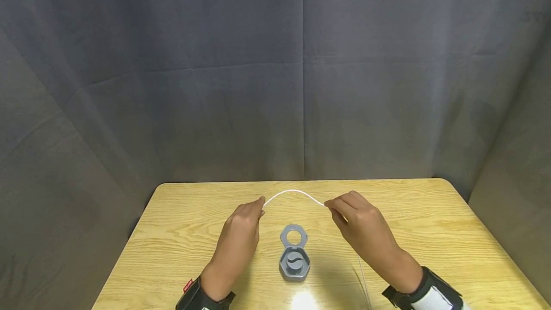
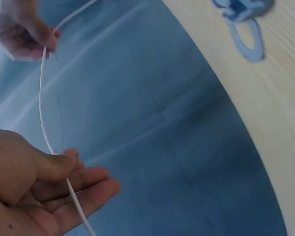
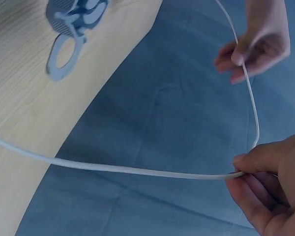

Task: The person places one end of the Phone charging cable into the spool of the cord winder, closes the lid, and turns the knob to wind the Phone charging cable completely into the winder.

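Our left hand (image 1: 242,224) and right hand (image 1: 360,224) pinch the white cord (image 1: 294,190), which arches between them over the desk (image 1: 430,233). If either pinch loosens, the bend could spring it free toward the box (image 1: 294,263) below.

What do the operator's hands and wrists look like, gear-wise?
Left hand and right hand are both bare. Each wrist wears a black band: the left band shows a small red tag, the right band a white patch.
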A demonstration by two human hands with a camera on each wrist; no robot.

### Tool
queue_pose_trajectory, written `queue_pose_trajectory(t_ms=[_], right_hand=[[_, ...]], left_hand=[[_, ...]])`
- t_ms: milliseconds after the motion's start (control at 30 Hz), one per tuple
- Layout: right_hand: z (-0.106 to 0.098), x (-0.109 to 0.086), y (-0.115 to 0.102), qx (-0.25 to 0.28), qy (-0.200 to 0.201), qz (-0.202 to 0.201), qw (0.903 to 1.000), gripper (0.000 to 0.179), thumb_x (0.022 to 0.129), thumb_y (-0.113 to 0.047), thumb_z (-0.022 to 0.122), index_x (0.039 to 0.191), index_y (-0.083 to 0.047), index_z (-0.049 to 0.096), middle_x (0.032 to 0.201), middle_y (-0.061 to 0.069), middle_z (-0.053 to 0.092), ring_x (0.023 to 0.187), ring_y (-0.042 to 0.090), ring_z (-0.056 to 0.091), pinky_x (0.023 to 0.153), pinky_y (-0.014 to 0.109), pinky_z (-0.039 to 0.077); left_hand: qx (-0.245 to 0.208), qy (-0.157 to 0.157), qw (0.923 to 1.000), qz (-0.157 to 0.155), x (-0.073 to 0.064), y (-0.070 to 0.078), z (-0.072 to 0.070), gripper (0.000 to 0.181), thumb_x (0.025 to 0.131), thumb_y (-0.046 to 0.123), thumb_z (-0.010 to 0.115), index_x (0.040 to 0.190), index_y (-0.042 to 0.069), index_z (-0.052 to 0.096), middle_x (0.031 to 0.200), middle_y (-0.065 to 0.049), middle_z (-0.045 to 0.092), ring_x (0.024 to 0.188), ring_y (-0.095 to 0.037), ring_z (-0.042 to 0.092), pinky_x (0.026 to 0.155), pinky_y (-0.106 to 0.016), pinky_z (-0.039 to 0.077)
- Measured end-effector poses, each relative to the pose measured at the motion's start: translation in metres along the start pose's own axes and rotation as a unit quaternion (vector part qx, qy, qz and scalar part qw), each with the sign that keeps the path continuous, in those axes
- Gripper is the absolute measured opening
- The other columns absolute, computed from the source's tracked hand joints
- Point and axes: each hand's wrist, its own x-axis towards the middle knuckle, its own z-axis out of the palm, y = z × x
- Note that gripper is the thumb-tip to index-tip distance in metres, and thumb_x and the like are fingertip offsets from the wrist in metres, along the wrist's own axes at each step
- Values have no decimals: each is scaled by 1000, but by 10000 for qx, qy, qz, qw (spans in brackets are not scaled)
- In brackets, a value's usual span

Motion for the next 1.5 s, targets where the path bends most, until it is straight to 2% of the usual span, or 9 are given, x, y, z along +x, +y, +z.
queue_pose_trajectory(t_ms=[233,333,433,533,700,900,1067,1333,1500], right_hand=[[3,3,-10,46,40,-50,10000,34,71,17,80,92,-9,76,87,-4,72,79,9,63,65,19,58],[3,3,-10,71,-61,-6,10000,32,74,16,79,91,-10,76,88,-4,73,80,9,63,65,20,58],[3,3,-11,128,-145,-19,9998,30,75,15,79,91,-10,76,88,-4,73,81,10,63,66,21,59],[4,4,-16,193,-112,-118,9997,30,74,16,80,90,-10,77,89,-3,74,81,10,64,66,20,59],[8,5,-28,314,-37,-334,9989,32,71,15,83,91,-9,77,90,-3,74,80,10,65,66,17,59],[11,7,-44,433,-23,-424,9982,31,71,12,85,91,-9,77,90,-4,73,81,9,65,68,16,58],[12,8,-52,465,-50,-545,9974,30,71,8,87,93,-8,77,90,-4,72,80,9,64,68,14,57],[12,5,-50,383,-316,-236,9985,25,73,7,86,91,-9,77,89,-3,73,82,9,65,70,14,58],[12,2,-43,214,-342,-129,9991,28,73,10,86,89,-10,76,88,-5,72,82,8,64,69,14,57]], left_hand=[[-61,186,9997,151,7,13,1,46,96,7,68,136,-12,58,110,-21,76,101,-31,75,85,-33,64],[-135,264,9994,164,8,15,0,47,96,5,68,139,-12,55,111,-22,75,100,-31,75,84,-34,64],[-225,268,9990,282,8,16,1,43,93,-1,70,134,-9,61,109,-19,76,98,-28,76,83,-30,64],[-350,160,9973,625,7,18,3,40,87,-11,73,125,-3,69,107,-13,78,98,-22,76,84,-24,63],[-425,30,9905,1308,5,26,7,50,74,-23,78,117,1,72,108,-9,78,98,-18,75,84,-20,62],[-392,-107,9858,1630,1,35,9,38,77,-13,82,112,0,72,105,-8,78,94,-15,76,82,-18,61],[-344,3,9850,1691,-2,36,11,27,81,-2,83,105,2,72,100,-7,79,89,-14,77,79,-17,62],[-131,208,9855,1681,-2,32,9,27,77,-10,83,99,0,72,95,-8,78,85,-15,77,77,-18,62],[-245,247,9888,1453,-6,26,6,29,74,-16,82,97,-1,72,92,-8,78,84,-16,77,77,-18,62]])
